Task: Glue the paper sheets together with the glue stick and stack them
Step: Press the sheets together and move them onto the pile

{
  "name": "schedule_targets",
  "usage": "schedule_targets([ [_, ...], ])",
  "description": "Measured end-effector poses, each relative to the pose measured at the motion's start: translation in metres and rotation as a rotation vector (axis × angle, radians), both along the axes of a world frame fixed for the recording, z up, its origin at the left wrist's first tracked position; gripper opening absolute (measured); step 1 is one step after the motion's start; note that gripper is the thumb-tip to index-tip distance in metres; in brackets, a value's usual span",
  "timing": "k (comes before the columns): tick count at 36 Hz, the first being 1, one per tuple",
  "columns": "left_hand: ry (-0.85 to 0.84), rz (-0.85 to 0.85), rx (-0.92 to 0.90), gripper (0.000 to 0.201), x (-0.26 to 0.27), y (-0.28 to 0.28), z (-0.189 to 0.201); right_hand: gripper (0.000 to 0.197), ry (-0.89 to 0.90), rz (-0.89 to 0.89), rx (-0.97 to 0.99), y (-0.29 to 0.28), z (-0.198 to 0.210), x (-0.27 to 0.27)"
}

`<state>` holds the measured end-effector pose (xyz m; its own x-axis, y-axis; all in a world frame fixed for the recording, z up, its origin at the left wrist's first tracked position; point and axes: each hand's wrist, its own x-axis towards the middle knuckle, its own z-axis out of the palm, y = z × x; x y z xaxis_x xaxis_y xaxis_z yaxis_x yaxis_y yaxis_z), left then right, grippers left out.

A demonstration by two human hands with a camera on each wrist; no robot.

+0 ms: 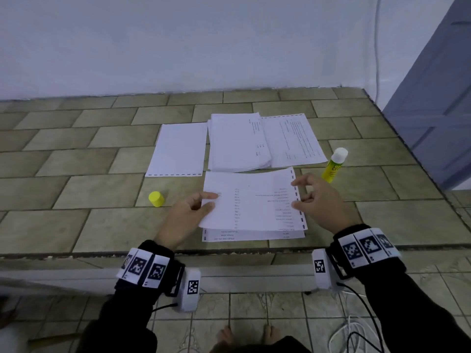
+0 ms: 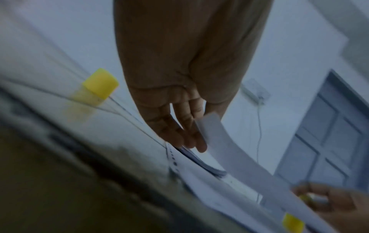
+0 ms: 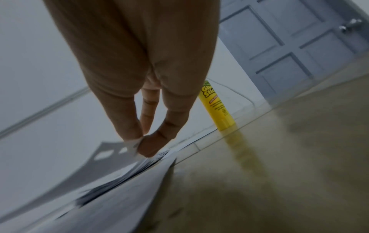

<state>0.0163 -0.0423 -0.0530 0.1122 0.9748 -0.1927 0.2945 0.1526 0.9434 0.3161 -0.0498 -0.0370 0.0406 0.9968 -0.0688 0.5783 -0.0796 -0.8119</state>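
A printed top sheet [image 1: 254, 200] with a perforated right strip is held just over a lower sheet [image 1: 254, 236] near the counter's front edge. My left hand [image 1: 207, 200] pinches its left edge between thumb and fingers, and the left wrist view shows that hand [image 2: 199, 141] with the sheet [image 2: 229, 149] curving away from it. My right hand [image 1: 295, 194] pinches the right perforated edge; the pinch of that hand [image 3: 139, 145] shows close up. The yellow glue stick [image 1: 334, 165] stands upright and uncapped right of the sheets, also behind my fingers as the glue stick [image 3: 216, 107]. Its yellow cap [image 1: 156, 198] lies to the left.
Behind the held sheet lie a thick paper stack [image 1: 237, 143], a single blank sheet [image 1: 178, 149] on its left and a printed sheet [image 1: 295, 138] on its right. The tiled counter [image 1: 76, 225] ends at a front edge near my wrists. A grey door [image 1: 438, 110] stands at the right.
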Motion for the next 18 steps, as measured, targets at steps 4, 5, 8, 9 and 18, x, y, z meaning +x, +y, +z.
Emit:
schedule_targets([
  [4, 0.248, -0.07, 0.092, 0.029, -0.002, 0.001, -0.004, 0.024, -0.177, 0.041, 0.023, 0.001, -0.004, -0.003],
  [5, 0.27, -0.08, 0.105, 0.029, -0.002, 0.0, -0.004, 0.023, -0.19, 0.051, 0.008, 0.0, -0.005, -0.004],
  [8, 0.322, -0.088, 0.138, 0.026, 0.001, -0.001, -0.004, 0.023, -0.243, 0.079, -0.022, 0.001, -0.009, -0.006],
  [9, 0.36, -0.095, 0.152, 0.025, 0.002, -0.001, -0.005, 0.024, -0.261, 0.088, -0.027, 0.002, -0.01, -0.007],
  [18, 0.423, -0.109, 0.163, 0.026, 0.001, -0.001, -0.008, 0.024, -0.262, 0.084, -0.057, 0.003, -0.018, -0.005],
])
